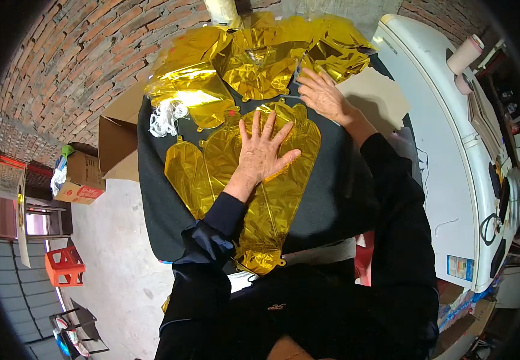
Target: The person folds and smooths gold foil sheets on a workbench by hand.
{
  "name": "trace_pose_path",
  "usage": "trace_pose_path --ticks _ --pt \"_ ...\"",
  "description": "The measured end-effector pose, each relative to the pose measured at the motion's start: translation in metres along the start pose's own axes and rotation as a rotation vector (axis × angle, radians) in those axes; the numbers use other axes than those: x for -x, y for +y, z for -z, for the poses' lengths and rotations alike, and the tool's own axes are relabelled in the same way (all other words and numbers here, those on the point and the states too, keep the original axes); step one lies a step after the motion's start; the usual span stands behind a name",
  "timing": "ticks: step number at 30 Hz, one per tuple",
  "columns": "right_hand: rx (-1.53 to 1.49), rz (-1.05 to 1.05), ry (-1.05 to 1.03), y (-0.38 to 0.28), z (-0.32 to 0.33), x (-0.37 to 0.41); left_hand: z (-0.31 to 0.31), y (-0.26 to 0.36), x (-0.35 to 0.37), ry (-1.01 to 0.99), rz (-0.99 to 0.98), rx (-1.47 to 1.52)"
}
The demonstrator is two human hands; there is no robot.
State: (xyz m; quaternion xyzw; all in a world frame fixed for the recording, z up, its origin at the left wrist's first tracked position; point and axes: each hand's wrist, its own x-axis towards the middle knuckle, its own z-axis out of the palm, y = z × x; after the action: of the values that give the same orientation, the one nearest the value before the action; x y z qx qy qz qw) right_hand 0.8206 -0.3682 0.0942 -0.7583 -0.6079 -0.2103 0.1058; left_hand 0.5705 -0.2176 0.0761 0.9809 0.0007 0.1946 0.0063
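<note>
My left hand [260, 153] lies flat, fingers spread, on a gold foil sheet [278, 198] with small tabs along its edge. This foil rests on a black cloth [338, 186] and hangs toward my body. At the upper right my right hand [321, 95] is beside the crumpled gold foil pile [260, 63], near a thin grey object whose form I cannot make out. Its fingers are bent and partly spread, with the fingertips at the foil. A bundle of white string [167, 118] sits at the cloth's left edge.
A white appliance [446, 150] stands on the right, with a pink roll [465, 54] on it. Cardboard boxes [83, 177] and a red stool [65, 266] are on the left. A brick wall [80, 60] rises behind.
</note>
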Motion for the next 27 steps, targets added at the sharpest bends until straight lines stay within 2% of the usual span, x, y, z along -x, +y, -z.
trace_pose_path --ticks 5,7,11,14,18,22,25,27 --pt "-0.063 0.06 -0.035 0.016 -0.005 -0.001 0.003 0.0 -0.001 -0.044 0.014 0.033" --pt "-0.152 -0.055 -0.131 -0.003 0.016 -0.005 0.003 0.001 -0.001 -0.05 0.015 0.058" --pt "-0.268 -0.03 -0.166 0.007 0.018 0.0 0.005 0.0 0.0 -0.039 0.01 0.078" --pt "-0.338 -0.006 -0.066 0.011 0.015 0.0 0.008 -0.001 -0.003 -0.049 0.004 0.093" --pt "-0.236 -0.015 -0.165 -0.013 0.042 0.0 0.029 0.0 -0.025 0.073 -0.026 0.053" --pt "-0.29 -0.013 -0.006 -0.008 0.05 0.003 0.028 0.003 -0.059 0.06 -0.075 0.029" --pt "-0.299 -0.15 0.141 0.018 0.045 0.001 0.002 0.004 -0.082 0.04 -0.095 0.055" --pt "-0.178 -0.156 0.354 0.052 0.036 0.004 -0.01 0.009 -0.094 -0.039 -0.087 0.104"
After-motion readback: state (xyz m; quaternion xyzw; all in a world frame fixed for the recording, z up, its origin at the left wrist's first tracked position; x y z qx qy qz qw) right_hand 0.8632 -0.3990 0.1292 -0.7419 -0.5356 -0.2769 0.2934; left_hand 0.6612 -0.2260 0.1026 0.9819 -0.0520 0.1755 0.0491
